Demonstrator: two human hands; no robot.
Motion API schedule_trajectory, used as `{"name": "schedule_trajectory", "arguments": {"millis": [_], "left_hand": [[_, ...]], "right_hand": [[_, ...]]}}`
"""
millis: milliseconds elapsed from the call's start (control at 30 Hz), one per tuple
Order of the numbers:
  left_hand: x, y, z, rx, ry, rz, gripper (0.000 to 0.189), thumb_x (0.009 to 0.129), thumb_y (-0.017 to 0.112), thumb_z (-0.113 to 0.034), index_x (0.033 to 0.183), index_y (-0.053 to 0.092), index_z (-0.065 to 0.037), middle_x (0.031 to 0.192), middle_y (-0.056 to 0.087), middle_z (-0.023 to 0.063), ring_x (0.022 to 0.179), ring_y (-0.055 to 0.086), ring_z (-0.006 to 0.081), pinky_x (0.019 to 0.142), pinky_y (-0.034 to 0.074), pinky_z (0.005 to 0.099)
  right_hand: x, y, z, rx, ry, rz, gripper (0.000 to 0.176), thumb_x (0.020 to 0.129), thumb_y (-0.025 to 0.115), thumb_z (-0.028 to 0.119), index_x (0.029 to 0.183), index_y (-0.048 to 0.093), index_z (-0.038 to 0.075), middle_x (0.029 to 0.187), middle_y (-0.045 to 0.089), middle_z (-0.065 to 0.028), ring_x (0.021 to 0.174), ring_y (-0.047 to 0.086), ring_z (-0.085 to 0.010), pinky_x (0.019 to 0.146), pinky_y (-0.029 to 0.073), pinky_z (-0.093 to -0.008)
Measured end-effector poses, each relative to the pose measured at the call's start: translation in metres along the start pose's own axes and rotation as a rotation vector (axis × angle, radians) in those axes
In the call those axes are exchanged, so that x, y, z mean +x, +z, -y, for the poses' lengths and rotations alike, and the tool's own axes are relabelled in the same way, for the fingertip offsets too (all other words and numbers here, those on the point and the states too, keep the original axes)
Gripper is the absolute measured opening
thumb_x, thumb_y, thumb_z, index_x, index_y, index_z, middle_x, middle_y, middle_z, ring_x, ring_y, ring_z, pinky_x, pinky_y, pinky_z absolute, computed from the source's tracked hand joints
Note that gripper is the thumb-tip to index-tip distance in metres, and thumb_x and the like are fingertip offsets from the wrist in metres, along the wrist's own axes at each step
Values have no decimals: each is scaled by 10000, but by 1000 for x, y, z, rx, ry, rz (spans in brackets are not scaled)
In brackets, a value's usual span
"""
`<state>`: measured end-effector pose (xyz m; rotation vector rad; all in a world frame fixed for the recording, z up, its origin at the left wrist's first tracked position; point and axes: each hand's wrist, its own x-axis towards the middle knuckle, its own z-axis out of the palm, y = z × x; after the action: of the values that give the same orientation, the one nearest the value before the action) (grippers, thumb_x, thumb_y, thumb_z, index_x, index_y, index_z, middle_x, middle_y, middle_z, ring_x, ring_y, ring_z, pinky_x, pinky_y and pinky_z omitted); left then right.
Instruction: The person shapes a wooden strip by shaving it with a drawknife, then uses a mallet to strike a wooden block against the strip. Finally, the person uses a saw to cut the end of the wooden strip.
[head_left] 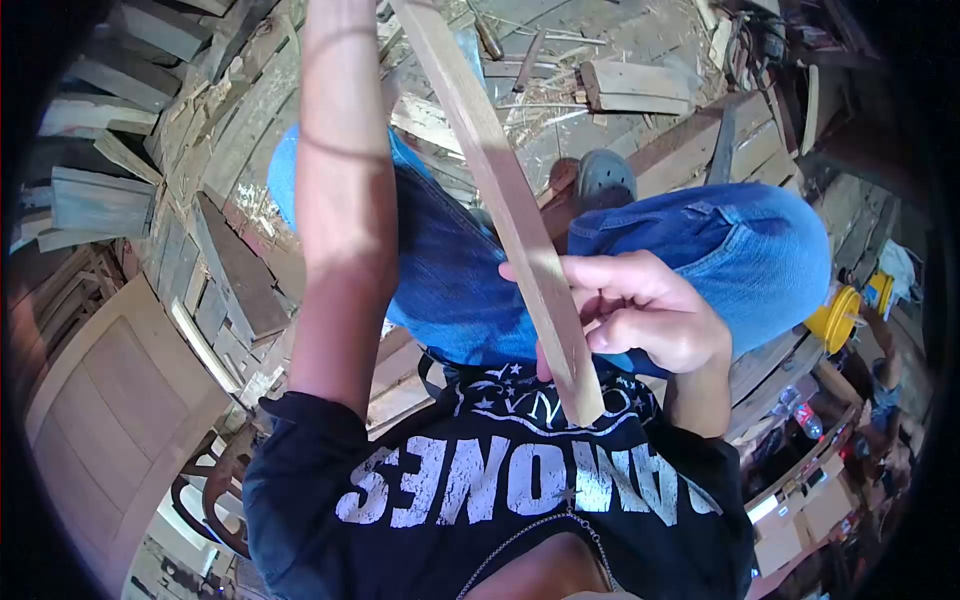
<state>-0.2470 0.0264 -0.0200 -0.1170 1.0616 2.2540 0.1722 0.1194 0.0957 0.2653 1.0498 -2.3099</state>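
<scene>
A long, narrow wooden strip (500, 200) slants from the top edge down to my chest, its squared end just over my shirt. My right hand (665, 315) grips it near that close end. The index finger passes behind the strip and its tip shows on the far side, while the thumb lies along the near edge. My left forearm (345, 170) reaches straight ahead and leaves the view at the top, so the left hand is out of sight. The strip's far end is cut off there too.
Wood offcuts (635, 88) and shavings litter the floor ahead. A panelled wooden door (120, 420) leans at left, near a curved wooden piece (225, 485). At right are a yellow container (835, 318) and a plastic bottle (808, 420). My knees in jeans (700, 260) flank the strip.
</scene>
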Motion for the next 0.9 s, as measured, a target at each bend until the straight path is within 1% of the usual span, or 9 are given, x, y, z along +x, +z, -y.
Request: {"name": "schedule_trajectory", "arguments": {"millis": [200,367,400,433,467,567,633,700,900], "left_hand": [[-19,18,11,25,57,-113,140,878,553,-153,839,617,-35,676,617,83,592,595,195,517,510,306],[-12,20,32,-54,123,-98,102,798,587,-128,804,607,-28,670,613,84,592,591,222,532,510,341],[52,-36,51,-34,118,92,114,787,616,-141,845,604,-43,686,609,107,627,605,246,636,558,371],[-8,14,35,74,159,-155,190,820,605,-7,980,586,93,872,656,204,777,666,256,666,562,352],[-46,48,33,57,128,-259,89,818,575,-6,884,592,52,821,659,187,755,658,257,678,550,386],[-34,44,41,137,70,-196,115,876,507,-30,857,611,16,788,660,146,753,652,228,676,522,364],[-12,32,60,338,142,-286,289,744,617,-91,1002,580,35,823,644,207,706,663,287,640,539,406],[-39,47,48,574,155,-533,353,677,690,-240,895,633,31,911,664,211,909,653,319,763,531,375],[-53,49,27,704,93,-562,526,711,721,-372,1042,621,23,1016,649,213,941,648,316,821,516,371]], "right_hand": [[5,10,6,-131,-14,-51,500,871,568,45,1338,419,-55,916,651,-118,810,662,-194,741,520,-299],[10,24,8,-212,17,-202,600,813,646,30,1352,390,-32,772,625,-65,691,636,-147,643,495,-264],[11,26,10,-239,-1,-221,587,812,648,9,1341,395,-20,764,615,-44,677,617,-120,617,485,-249],[13,27,11,-265,-20,-229,576,810,651,-11,1329,400,-8,756,604,-24,662,598,-93,592,475,-233],[15,29,8,-312,-34,-310,593,788,650,-20,1328,407,-2,721,573,-13,614,572,-92,574,455,-225],[23,31,-1,-196,-81,-512,515,793,592,-42,1282,436,-17,665,507,-13,498,501,-90,449,419,-212],[24,29,-6,-190,-116,-528,480,798,569,-43,1261,442,-34,659,484,-14,467,465,-85,405,403,-211],[28,25,-12,-239,-132,-542,446,815,539,-42,1249,436,-39,644,475,-16,452,447,-84,410,413,-223],[36,26,-7,-291,-103,-451,416,836,531,-36,1242,439,-40,631,471,-18,456,448,-84,405,413,-228]]}}
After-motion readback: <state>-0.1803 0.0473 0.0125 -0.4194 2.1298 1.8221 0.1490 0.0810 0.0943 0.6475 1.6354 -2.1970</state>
